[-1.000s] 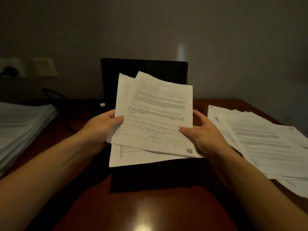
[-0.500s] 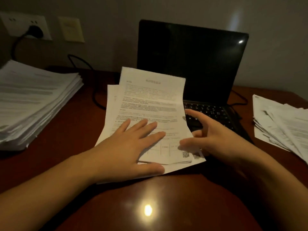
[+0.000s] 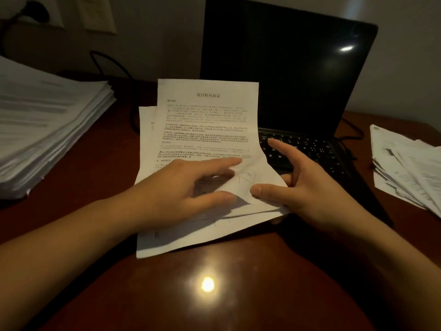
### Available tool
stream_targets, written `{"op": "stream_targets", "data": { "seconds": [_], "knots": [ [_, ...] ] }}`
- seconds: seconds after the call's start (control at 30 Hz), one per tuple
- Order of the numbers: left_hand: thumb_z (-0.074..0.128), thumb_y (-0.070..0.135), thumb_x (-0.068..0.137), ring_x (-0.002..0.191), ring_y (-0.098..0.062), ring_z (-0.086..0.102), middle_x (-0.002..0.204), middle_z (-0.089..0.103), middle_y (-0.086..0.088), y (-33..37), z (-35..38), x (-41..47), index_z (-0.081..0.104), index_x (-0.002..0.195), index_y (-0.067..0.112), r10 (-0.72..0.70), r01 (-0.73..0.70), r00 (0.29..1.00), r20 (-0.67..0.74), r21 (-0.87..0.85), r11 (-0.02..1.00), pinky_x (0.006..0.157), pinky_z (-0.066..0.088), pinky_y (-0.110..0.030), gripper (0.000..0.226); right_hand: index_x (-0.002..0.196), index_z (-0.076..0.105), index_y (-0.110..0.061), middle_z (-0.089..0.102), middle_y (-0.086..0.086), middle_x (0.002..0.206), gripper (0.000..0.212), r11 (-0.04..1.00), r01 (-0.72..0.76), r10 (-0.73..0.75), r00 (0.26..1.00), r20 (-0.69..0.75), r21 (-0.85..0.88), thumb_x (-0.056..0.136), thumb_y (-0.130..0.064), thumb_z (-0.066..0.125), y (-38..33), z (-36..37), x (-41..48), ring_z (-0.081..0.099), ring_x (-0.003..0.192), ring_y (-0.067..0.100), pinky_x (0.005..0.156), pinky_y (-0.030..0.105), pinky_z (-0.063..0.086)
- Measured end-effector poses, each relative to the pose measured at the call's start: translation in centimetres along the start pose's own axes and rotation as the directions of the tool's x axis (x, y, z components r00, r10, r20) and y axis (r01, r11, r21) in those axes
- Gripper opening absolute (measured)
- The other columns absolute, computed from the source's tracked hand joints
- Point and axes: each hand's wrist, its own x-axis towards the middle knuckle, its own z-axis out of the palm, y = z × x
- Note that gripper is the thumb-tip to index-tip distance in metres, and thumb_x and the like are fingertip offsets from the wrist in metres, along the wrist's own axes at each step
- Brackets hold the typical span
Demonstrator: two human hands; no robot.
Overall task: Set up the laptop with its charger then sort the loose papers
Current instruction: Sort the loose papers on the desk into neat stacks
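Observation:
A small sheaf of printed papers (image 3: 205,125) lies on the wooden desk (image 3: 238,306), partly over the left of the open black laptop (image 3: 286,75), whose screen is dark. My left hand (image 3: 186,189) rests on the lower part of the sheaf, index finger stretched out over the top sheet. My right hand (image 3: 307,187) pinches the sheaf's lower right corner, thumb on top. The top sheet buckles upward between the two hands. A black cable (image 3: 109,60) runs from a plug in the wall socket (image 3: 38,8) down behind the desk towards the laptop.
A thick, squared stack of paper (image 3: 47,130) fills the left side of the desk. A looser, fanned pile of sheets (image 3: 410,168) lies at the right edge. A second black cable (image 3: 353,130) leaves the laptop's right side. The wall stands close behind.
The sheaf came down from held in the air onto the desk. My left hand went from gripping its edge to lying on top, and the lower corner now buckles. The view tilted down and closer.

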Motion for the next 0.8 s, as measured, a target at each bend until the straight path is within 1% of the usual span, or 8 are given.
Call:
{"op": "stream_targets", "data": {
  "seconds": [0.1, 0.2, 0.3, 0.37, 0.43, 0.5, 0.67, 0.8],
  "knots": [
    [0.052, 0.039, 0.101, 0.113, -0.001, 0.063, 0.125, 0.067, 0.02, 0.5, -0.1, -0.2, 0.019, 0.152, 0.055, 0.019, -0.026, 0.996, -0.09, -0.074, 0.997, 0.092, 0.052, -0.021, 0.062, 0.155, 0.012, -0.046, 0.079, -0.001, 0.094, 0.104, 0.999, -0.035, 0.034, 0.995, 0.091, 0.011, 0.082, -0.009, 0.076, 0.0, -0.7, -0.1, 0.076, 0.085, 0.015, 0.065, 0.023, 0.059],
    [0.044, 0.027, 0.1, 0.099, -0.013, 0.067, 0.122, 0.052, 0.048, 1.0, 0.0, -0.2, 0.009, 0.148, 0.065, 0.077, -0.089, 0.973, -0.219, -0.044, 0.995, 0.075, 0.055, -0.019, 0.07, 0.152, 0.015, -0.049, 0.078, 0.006, 0.101, 0.101, 0.995, -0.056, 0.045, 0.991, 0.126, 0.087, 0.083, -0.001, 0.071, 0.2, -1.2, -0.1, 0.076, 0.093, 0.021, 0.074, 0.03, 0.062],
    [0.039, 0.008, 0.099, 0.127, 0.001, 0.051, 0.139, 0.047, 0.034, 0.7, 0.1, -0.2, 0.039, 0.149, 0.046, 0.171, -0.162, 0.951, -0.256, 0.059, 0.985, 0.101, 0.047, -0.018, 0.063, 0.153, 0.016, -0.048, 0.078, 0.007, 0.102, 0.101, 0.994, -0.047, 0.035, 0.993, 0.115, 0.104, 0.082, -0.002, 0.072, 0.3, -1.1, 0.0, 0.076, 0.093, 0.023, 0.078, 0.035, 0.063],
    [0.04, 0.013, 0.098, 0.121, -0.001, 0.053, 0.129, 0.057, 0.02, 0.1, 0.2, 0.0, 0.052, 0.14, 0.04, 0.152, -0.145, 0.969, -0.196, 0.047, 0.988, 0.096, 0.049, -0.023, 0.052, 0.154, 0.015, -0.045, 0.078, 0.006, 0.098, 0.101, 0.995, -0.037, 0.028, 0.995, 0.091, 0.098, 0.082, -0.004, 0.074, 0.2, -1.0, 0.0, 0.076, 0.09, 0.021, 0.074, 0.031, 0.063],
    [0.049, 0.037, 0.097, 0.113, 0.006, 0.055, 0.118, 0.057, 0.027, 0.0, 0.2, 0.0, 0.048, 0.142, 0.042, 0.096, -0.096, 0.99, -0.104, 0.006, 0.995, 0.088, 0.048, -0.013, 0.046, 0.155, 0.015, -0.043, 0.079, 0.003, 0.093, 0.102, 0.997, -0.027, 0.023, 0.998, 0.061, 0.067, 0.082, -0.008, 0.076, 0.1, -0.7, -0.1, 0.076, 0.084, 0.018, 0.066, 0.025, 0.061],
    [0.065, 0.059, 0.087, 0.125, 0.017, 0.043, 0.126, 0.05, 0.035, 0.0, 0.3, 0.0, 0.04, 0.148, 0.041, 0.088, -0.084, 0.994, -0.062, 0.074, 0.994, 0.099, 0.035, -0.003, 0.068, 0.156, 0.016, -0.042, 0.079, 0.0, 0.089, 0.102, 0.999, -0.011, 0.011, 1.0, 0.017, 0.04, 0.081, -0.012, 0.078, -0.1, -0.2, -0.2, 0.076, 0.079, 0.015, 0.06, 0.019, 0.057],
    [0.07, 0.048, 0.086, 0.132, 0.017, 0.039, 0.14, 0.046, 0.029, 0.0, 0.0, 0.0, 0.043, 0.148, 0.036, 0.072, -0.07, 0.992, -0.107, 0.016, 0.997, 0.108, 0.034, -0.009, 0.069, 0.155, 0.02, -0.041, 0.078, -0.006, 0.084, 0.099, 0.999, 0.025, -0.027, 0.998, -0.055, -0.043, 0.08, -0.017, 0.08, 0.2, 0.4, 0.1, 0.076, 0.072, 0.011, 0.055, 0.015, 0.053],
    [0.051, 0.019, 0.103, 0.076, -0.005, 0.065, 0.099, 0.069, 0.015, 0.7, 0.1, -0.1, 0.02, 0.151, 0.053, 0.055, -0.073, 0.975, -0.216, -0.076, 0.994, 0.065, 0.05, -0.016, 0.067, 0.154, 0.014, -0.047, 0.079, 0.001, 0.092, 0.102, 0.999, -0.045, 0.045, 0.996, 0.076, 0.002, 0.082, -0.012, 0.076, -0.1, -0.9, 0.0, 0.076, 0.079, 0.014, 0.062, 0.018, 0.055]
  ]
}}
